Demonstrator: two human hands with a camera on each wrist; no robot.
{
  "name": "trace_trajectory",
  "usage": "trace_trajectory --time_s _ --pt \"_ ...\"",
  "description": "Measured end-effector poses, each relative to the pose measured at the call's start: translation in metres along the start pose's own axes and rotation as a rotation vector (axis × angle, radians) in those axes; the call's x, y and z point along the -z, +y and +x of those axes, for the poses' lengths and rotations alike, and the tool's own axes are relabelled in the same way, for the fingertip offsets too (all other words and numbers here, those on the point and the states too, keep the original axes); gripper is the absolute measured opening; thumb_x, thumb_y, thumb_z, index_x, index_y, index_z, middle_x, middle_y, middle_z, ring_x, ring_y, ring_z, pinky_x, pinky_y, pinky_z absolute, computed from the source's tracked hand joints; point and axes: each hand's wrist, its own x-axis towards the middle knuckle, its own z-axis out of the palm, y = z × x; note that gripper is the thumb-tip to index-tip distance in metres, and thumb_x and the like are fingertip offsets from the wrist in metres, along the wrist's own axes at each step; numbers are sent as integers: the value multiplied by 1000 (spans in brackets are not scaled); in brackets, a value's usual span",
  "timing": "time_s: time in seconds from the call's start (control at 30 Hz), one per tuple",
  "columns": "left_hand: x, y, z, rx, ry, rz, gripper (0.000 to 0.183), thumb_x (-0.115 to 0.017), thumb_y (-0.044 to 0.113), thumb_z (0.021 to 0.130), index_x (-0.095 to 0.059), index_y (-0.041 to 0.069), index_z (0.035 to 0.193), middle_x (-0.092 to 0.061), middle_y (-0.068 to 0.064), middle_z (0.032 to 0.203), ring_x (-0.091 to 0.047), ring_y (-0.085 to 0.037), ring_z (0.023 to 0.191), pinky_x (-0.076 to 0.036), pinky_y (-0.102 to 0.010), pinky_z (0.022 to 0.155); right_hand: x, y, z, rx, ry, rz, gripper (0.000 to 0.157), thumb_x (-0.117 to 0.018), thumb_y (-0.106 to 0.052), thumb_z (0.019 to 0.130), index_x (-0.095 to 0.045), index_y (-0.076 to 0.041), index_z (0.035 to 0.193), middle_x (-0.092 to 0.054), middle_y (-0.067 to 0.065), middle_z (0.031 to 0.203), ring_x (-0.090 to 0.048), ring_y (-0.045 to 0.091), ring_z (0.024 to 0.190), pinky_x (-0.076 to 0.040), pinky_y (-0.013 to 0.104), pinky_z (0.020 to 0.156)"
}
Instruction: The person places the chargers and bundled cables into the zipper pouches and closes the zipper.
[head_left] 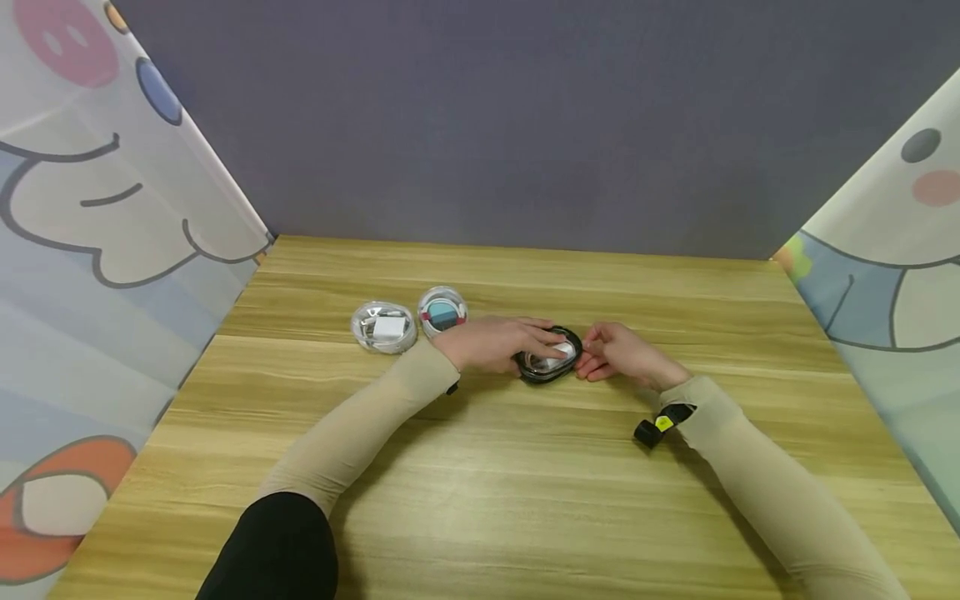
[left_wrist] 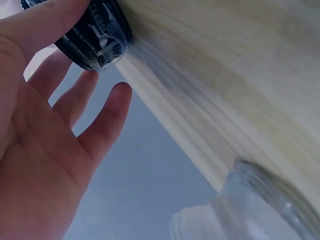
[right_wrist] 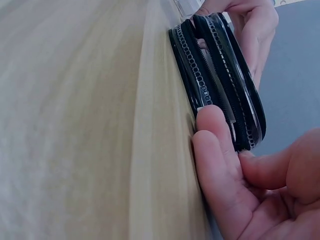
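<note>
A small oval zip pouch (head_left: 538, 377) with black trim and clear sides rests on the wooden table between both hands, a white block showing inside it. My left hand (head_left: 491, 342) holds it from the left, fingers laid over its top. In the right wrist view, the black zipper (right_wrist: 212, 75) runs along the pouch's side, with a gap between its rows of teeth. My right hand (right_wrist: 240, 185) pinches the pouch's near end at the zipper, thumb against the edge and two fingertips on the side. The zipper pull is hidden.
Left of the hands lie a clear rounded case (head_left: 363, 332) with a white block in it and a clear round case (head_left: 442, 292) with a teal item and red bits at its sides. A grey panel (head_left: 480, 125) stands behind the table (head_left: 487, 500); printed cloths (head_left: 150, 208) hang at both sides.
</note>
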Motion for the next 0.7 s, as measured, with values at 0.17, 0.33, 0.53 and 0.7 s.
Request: trace_trajectory --time_s 0.17,0.33,0.53,0.7 --pt "0 2 1 40 -12 26 78 -78 13 88 -41 40 151 -26 16 160 -28 -16 146 -49 -27 81 1 0 -2 25 -21 -21 10 -33 2 106 -40 8 109 -66 22 92 -68 23 77 -59 32 69" --pt "0 3 1 77 -9 9 80 -79 13 87 -40 45 149 -27 19 158 -59 -11 109 -41 -25 58 3 2 -6 31 -32 -41 10 -35 1 106 -41 8 106 -67 22 91 -69 24 78 -59 34 69" --pt "1 6 -1 112 -12 7 80 -78 15 88 -38 46 150 -28 20 158 -52 -12 68 -34 -25 51 2 4 -14 26 -62 -27 7 -36 3 104 -41 9 104 -66 23 91 -69 25 78 -59 36 70" --pt "0 6 -2 122 -2 22 80 -79 15 87 -39 46 149 -30 19 157 -50 -11 67 -33 -25 50 -2 5 -19 22 -86 2 9 -35 5 104 -42 10 106 -67 22 92 -69 25 79 -59 36 71"
